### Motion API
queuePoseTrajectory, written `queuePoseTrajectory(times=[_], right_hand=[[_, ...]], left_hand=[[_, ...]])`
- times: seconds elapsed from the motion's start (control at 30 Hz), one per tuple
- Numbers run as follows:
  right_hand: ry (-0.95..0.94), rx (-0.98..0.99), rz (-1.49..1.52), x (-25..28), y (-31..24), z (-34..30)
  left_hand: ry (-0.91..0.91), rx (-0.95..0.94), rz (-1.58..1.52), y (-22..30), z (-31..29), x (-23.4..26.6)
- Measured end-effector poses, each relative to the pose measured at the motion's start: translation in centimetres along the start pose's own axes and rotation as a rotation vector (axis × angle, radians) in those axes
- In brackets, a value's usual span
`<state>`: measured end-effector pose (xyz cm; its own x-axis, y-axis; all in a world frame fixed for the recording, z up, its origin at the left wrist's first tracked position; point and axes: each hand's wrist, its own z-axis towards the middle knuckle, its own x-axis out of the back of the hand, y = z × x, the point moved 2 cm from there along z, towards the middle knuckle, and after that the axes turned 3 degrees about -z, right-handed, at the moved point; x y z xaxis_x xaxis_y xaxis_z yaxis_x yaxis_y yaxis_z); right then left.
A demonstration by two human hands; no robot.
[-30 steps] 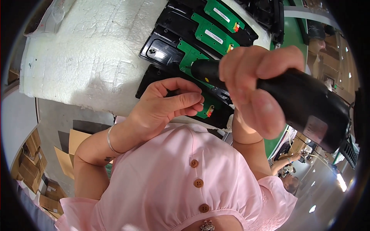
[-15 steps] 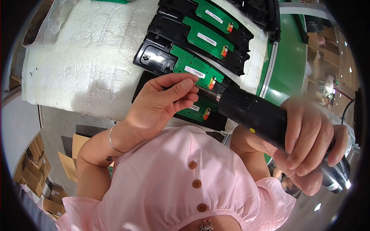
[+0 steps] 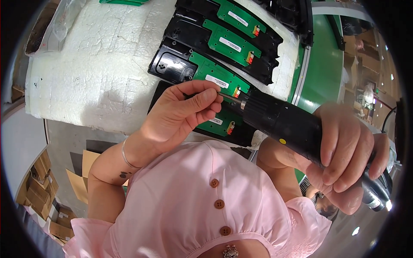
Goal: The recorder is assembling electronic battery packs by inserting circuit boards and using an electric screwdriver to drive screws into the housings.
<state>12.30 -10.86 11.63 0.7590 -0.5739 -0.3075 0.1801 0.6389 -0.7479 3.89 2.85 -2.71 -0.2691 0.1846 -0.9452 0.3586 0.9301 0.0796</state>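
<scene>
My right hand (image 3: 346,157) is wrapped around the rear part of a black electric screwdriver (image 3: 282,124), held tilted with its nose toward my left hand. A thin metal bit (image 3: 231,98) sticks out of the nose. The thumb and index finger of my left hand (image 3: 183,107) pinch together at the bit's tip; whether a screw is there too is hidden. Beneath both hands lie black plastic panels (image 3: 174,64) with green circuit boards (image 3: 213,69) on them, each with a white label and a small red-and-yellow connector (image 3: 237,91). My left hand partly covers the nearest panel.
White foam (image 3: 86,64) supports the row of panels. More black parts (image 3: 292,17) stand at the far right, beside a green surface (image 3: 320,64). A clear plastic bag (image 3: 66,19) lies far left. Cardboard boxes (image 3: 41,189) stand on the floor at the left.
The screwdriver bit has shifted slightly, and more of it shows running straight into my left fingertips. Both hands keep nearly the same place.
</scene>
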Motion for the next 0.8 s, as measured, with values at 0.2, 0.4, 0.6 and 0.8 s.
queuePoseTrajectory(times=[0.2, 0.4, 0.6, 0.8], right_hand=[[-0.074, -0.058, 0.076, 0.5, 0.1, 0.4], [-0.076, -0.154, -0.201, 0.5, 3.2, 1.6], [-0.043, -0.156, -0.226, 1.4, 7.7, 2.5], [-0.026, -0.165, -0.289, 1.1, 8.5, 2.8]], left_hand=[[-0.076, 0.098, 0.118, 0.4, -0.1, 0.7], [-0.027, 0.082, -0.059, -0.4, -0.6, -2.1], [0.049, 0.117, 0.063, -0.1, -0.8, -0.4], [0.014, 0.231, 0.2, 0.0, -1.0, -0.6]])
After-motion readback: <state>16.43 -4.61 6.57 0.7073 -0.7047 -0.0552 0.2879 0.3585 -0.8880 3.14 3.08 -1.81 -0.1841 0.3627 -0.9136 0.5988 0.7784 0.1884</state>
